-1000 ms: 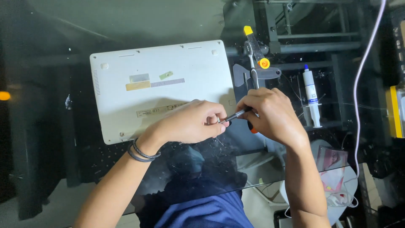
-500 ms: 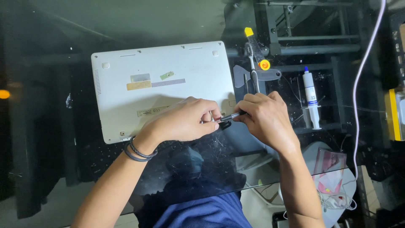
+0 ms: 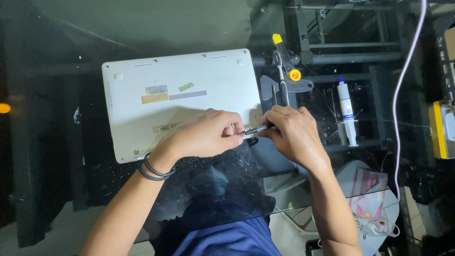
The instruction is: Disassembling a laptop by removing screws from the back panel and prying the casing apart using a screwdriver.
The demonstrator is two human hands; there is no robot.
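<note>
A slim dark metal-tipped screwdriver [image 3: 256, 129] lay at frame centre, pinched between the left hand [image 3: 204, 135] and right hand [image 3: 291, 135], both clamped on it, over the white upturned laptop's [image 3: 156, 76] lower right corner. A white syringe tube [image 3: 347, 111] stood right.

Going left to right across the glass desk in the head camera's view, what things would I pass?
White laptop lying bottom up → left hand → slim tool held between both hands → right hand → white syringe tube → pale cable → yellow-edged device.

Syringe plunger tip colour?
Blue, on the white syringe right of the hands; head view.
</note>
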